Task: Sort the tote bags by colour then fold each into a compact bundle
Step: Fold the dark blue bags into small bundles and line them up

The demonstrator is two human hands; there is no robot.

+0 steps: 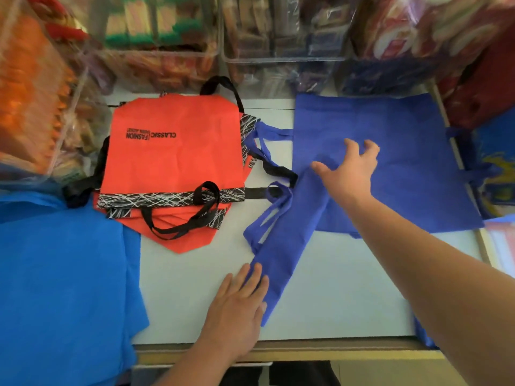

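Bottom centre: left hand [237,305] flat, fingers straight, pinning near end of folded purple bag [284,232], prob. as anchor for the next fold. Blue bag [64,274] lower left. Mid-right: right hand [348,168] spread wide on strip's far end, over flat purple bag [404,151]. Orange stack [172,151] upper left, so colours stay apart.

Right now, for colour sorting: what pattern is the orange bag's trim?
The trim is black with white scribbled lines; head view.
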